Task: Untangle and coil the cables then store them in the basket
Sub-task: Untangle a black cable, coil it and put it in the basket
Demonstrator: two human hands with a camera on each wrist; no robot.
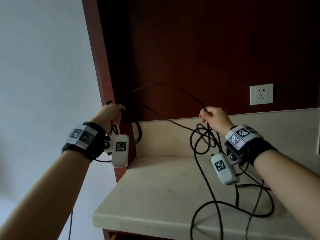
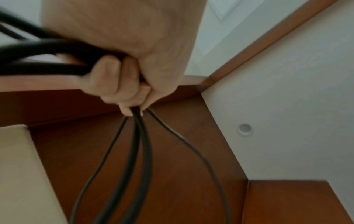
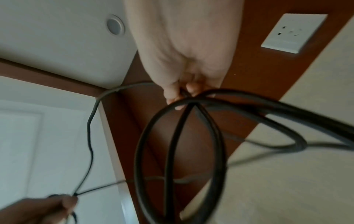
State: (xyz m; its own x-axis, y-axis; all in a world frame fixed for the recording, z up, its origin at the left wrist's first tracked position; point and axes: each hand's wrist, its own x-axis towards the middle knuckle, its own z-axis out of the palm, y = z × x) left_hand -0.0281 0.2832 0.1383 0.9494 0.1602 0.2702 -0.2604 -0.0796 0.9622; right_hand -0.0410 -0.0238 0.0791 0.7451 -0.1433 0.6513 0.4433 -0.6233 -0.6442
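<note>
A long black cable (image 1: 174, 88) arcs in the air between my two raised hands. My left hand (image 1: 113, 112) grips a bundle of its strands in a fist (image 2: 122, 84), with several strands (image 2: 138, 151) hanging below it. My right hand (image 1: 210, 116) pinches the cable, and loose loops (image 3: 178, 151) hang from its fingers (image 3: 180, 92). More tangled black cable (image 1: 242, 210) lies on the beige countertop (image 1: 155, 187) and droops over its front edge. No basket is in view.
A dark red wooden panel (image 1: 207, 49) stands behind the counter with a white wall socket (image 1: 261, 94) at the right. A low beige backsplash (image 1: 164, 137) borders the counter. A white wall (image 1: 43, 66) is at the left.
</note>
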